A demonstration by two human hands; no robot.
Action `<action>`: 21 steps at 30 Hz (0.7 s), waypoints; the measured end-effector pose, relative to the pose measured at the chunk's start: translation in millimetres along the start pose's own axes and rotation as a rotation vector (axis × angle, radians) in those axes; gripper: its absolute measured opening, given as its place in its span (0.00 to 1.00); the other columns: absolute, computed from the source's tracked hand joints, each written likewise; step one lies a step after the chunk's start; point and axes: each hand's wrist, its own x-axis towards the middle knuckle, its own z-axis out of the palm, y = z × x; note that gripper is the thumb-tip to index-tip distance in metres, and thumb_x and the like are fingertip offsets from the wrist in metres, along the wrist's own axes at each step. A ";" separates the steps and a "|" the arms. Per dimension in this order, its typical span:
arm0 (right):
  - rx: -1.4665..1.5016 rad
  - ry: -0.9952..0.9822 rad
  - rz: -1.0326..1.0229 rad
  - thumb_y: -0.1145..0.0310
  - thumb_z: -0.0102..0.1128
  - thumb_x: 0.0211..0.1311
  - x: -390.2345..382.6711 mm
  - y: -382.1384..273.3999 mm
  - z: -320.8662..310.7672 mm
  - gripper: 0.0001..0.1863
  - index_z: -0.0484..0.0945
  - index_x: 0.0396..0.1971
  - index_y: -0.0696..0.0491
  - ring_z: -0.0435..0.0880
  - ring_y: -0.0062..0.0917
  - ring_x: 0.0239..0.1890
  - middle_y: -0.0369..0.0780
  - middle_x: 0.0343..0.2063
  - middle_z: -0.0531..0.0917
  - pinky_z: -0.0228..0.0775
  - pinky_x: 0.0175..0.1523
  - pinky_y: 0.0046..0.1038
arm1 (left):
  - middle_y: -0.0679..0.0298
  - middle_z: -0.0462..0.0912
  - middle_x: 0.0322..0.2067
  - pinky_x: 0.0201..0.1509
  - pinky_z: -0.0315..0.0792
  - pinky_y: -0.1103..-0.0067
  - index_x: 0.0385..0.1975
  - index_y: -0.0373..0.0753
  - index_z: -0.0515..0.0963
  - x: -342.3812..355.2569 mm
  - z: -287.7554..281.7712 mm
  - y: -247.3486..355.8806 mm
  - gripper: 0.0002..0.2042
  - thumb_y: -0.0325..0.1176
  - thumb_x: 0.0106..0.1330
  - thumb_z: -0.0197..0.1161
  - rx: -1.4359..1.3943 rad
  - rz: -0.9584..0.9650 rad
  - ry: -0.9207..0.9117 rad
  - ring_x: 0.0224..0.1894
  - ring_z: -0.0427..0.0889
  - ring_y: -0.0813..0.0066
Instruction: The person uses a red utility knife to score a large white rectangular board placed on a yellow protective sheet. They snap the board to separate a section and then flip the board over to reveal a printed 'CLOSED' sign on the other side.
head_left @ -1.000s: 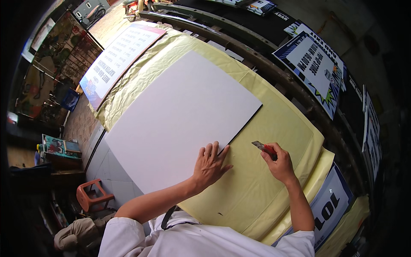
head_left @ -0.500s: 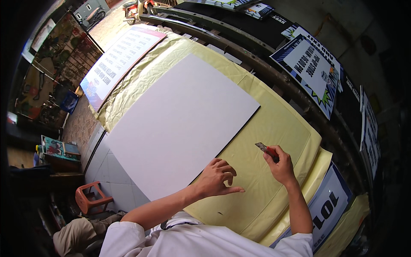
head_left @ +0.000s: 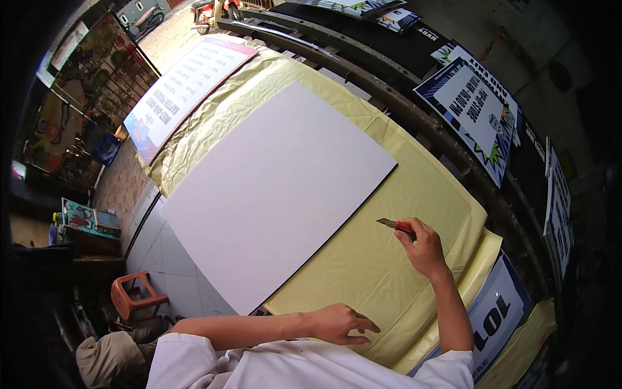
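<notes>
A large plain white board point(head_left: 278, 194) lies flat on a yellow sheet point(head_left: 421, 175) that covers the table. My right hand point(head_left: 426, 249) grips a utility knife point(head_left: 406, 227) with a red handle. Its bare blade points left, toward the board's right edge but apart from it. My left hand point(head_left: 340, 323) is at the near side of the table, over the yellow sheet and close to my body. Its fingers are loosely stretched and apart, with nothing in them. Whether its fingertips touch the sheet I cannot tell.
A printed board point(head_left: 184, 91) lies at the far left of the table. More printed signs point(head_left: 470, 110) rest along dark metal rails point(head_left: 427, 133) on the right. Another sign point(head_left: 499, 311) sits by my right arm. An orange plastic stool point(head_left: 137, 295) stands on the floor at left.
My left hand has come away from the white board's edge toward my body, and its fingers have straightened. The knife has turned slightly, its blade now lying more level and pointing left.
</notes>
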 end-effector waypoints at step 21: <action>-0.557 -0.142 -0.744 0.67 0.61 0.67 99.0 12.0 40.9 0.01 0.81 0.35 0.45 0.80 0.27 0.40 0.33 0.28 0.77 0.64 0.63 0.43 | 0.51 0.51 0.79 0.80 0.38 0.42 0.74 0.56 0.67 40.0 -175.9 -119.9 0.27 0.55 0.78 0.49 1.002 -0.385 0.693 0.81 0.42 0.41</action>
